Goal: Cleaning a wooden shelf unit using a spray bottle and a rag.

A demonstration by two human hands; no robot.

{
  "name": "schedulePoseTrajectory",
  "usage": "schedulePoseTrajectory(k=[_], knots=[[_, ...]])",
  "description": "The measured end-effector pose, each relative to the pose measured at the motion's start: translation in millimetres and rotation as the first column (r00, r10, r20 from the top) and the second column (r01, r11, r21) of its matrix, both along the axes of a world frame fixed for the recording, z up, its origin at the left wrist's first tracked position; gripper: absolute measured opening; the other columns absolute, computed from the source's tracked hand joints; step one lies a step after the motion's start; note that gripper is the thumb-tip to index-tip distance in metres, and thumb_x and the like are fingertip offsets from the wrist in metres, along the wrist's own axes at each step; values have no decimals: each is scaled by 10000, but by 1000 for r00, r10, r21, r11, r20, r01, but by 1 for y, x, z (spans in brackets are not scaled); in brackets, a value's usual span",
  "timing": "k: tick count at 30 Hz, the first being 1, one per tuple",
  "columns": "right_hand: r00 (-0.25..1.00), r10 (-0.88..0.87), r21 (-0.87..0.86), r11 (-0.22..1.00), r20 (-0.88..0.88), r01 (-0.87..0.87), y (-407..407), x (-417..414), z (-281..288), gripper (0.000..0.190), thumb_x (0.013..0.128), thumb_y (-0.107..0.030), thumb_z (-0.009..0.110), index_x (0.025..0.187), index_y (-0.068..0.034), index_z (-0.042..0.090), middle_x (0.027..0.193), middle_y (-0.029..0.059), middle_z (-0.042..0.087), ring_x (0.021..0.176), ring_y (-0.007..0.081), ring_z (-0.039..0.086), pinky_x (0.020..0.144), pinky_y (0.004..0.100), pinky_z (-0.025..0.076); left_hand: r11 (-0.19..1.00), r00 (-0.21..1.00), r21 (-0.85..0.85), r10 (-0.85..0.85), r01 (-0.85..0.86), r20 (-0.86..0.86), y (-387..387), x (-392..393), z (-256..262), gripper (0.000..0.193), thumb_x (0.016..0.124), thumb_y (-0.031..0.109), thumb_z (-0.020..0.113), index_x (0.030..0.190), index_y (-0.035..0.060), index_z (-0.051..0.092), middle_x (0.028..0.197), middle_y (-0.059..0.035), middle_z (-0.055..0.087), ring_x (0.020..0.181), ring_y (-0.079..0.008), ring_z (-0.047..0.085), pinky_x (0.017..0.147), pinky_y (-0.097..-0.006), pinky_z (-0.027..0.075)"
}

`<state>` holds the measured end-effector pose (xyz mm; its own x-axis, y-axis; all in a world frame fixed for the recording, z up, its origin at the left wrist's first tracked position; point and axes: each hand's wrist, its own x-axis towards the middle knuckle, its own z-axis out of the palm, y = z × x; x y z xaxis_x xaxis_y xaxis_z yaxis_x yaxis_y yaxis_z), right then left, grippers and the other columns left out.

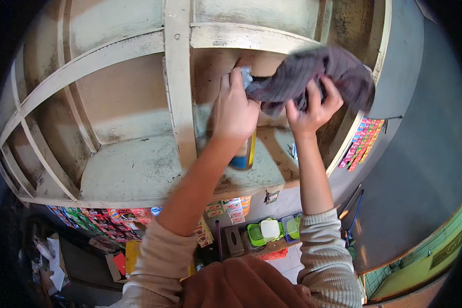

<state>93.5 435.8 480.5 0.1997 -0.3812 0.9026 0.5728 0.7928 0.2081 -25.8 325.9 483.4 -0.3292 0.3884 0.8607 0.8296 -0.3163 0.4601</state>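
Observation:
My left hand (236, 104) is raised in front of an upper compartment of a worn, pale painted wooden shelf (179, 96), closed around the top of a spray bottle (246, 154) with a blue and yellow lower part. Beside it, my right hand (312, 104) grips a dark striped cloth (312, 73), bunched up and blurred. One end of the cloth reaches the bottle's head near my left hand. My fingers hide most of the bottle's upper part.
Strips of colourful sachets (111, 223) hang below the shelf, with more sachets (364, 142) at its right side. Plastic containers with green lids (258, 234) sit on a lower ledge. Shelf dividers and a front rail surround the compartments. A cardboard box (117, 265) lies lower left.

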Motion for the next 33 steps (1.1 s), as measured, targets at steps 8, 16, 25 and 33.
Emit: schedulePoseTrajectory(k=[8, 16, 25, 33], knots=[[958, 131, -451, 892, 254, -2, 82, -23, -44, 420, 657, -212, 643, 1063, -127, 572, 1110, 178, 474, 1010, 387, 459, 890, 429, 374, 982, 916, 173, -6, -69, 401, 101, -28, -25, 523, 772, 132, 542, 1260, 111, 354, 898, -251, 587, 851, -404, 571, 725, -446, 448], [990, -74, -481, 868, 116, 122, 146, -95, -61, 685, 628, -185, 610, 1277, -163, 394, 1292, 187, 336, 1210, 428, 250, 1015, 468, 229, 999, 940, -32, 9, 2, 341, 131, -48, -48, 526, 766, 222, 594, 1207, 101, 334, 1003, -231, 563, 891, -404, 563, 731, -449, 453], [732, 655, -784, 549, 189, -289, 107, -112, -59, 437, 728, -227, 528, 1125, -46, 510, 1129, 110, 530, 1142, 241, 421, 994, 408, 294, 900, 912, 198, 343, -388, 226, 99, -80, -39, 479, 698, 158, 602, 1112, -14, 432, 926, -255, 575, 842, -428, 557, 718, -452, 439], [826, -335, -556, 617, 454, 556, 134, -79, -54, 506, 721, -352, 502, 1042, 38, 538, 1202, 294, 416, 1257, 409, 217, 1058, 505, 61, 941, 932, 221, 179, -256, 315, 94, -66, -38, 403, 813, 296, 566, 1122, 58, 464, 887, -258, 584, 844, -417, 562, 697, -449, 433]])
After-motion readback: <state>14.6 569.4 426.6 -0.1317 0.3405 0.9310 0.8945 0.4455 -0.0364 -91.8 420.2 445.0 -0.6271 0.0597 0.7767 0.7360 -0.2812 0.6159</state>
